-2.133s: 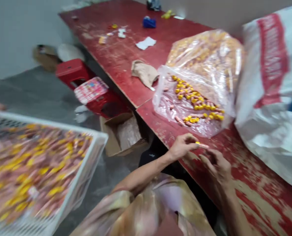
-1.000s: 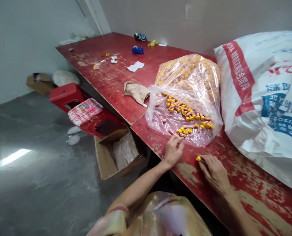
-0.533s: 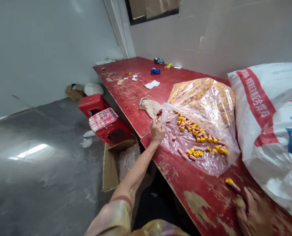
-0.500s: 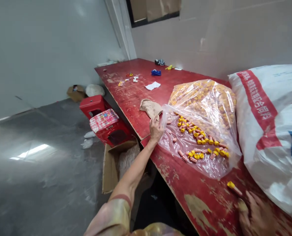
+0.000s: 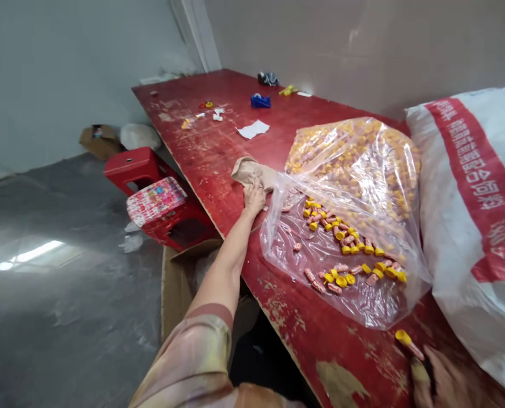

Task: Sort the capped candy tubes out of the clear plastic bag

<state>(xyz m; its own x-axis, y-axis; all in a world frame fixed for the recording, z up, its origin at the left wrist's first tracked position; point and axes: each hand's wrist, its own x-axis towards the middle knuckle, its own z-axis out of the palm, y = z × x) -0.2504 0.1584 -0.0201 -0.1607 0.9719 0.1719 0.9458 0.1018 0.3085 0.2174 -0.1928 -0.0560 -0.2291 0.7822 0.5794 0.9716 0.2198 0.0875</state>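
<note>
My left hand (image 5: 255, 196) reaches across to a crumpled tan cloth (image 5: 246, 168), its fingers closing on the near side. Just right of that hand lies a large clear plastic bag (image 5: 286, 249), its mouth spread open. Inside are many small pink-speckled pieces with yellow caps (image 5: 354, 238), some loose near the opening. In the bottom right corner, my right hand (image 5: 443, 377) pinches one pink piece with a yellow cap (image 5: 409, 343) between thumb and fingers. Part of the right hand is cut off by the frame.
A white woven sack (image 5: 460, 226) with a red stripe bulges at the right. A blue tape dispenser (image 5: 260, 101) and a white paper (image 5: 253, 129) lie farther back on the worn red table (image 5: 278, 323). Red stools (image 5: 184, 224) and a cardboard box (image 5: 171, 294) stand left of it.
My left hand has moved from the bag's edge onto the tan cloth. The right hand still holds the capped piece. The view has shifted slightly.
</note>
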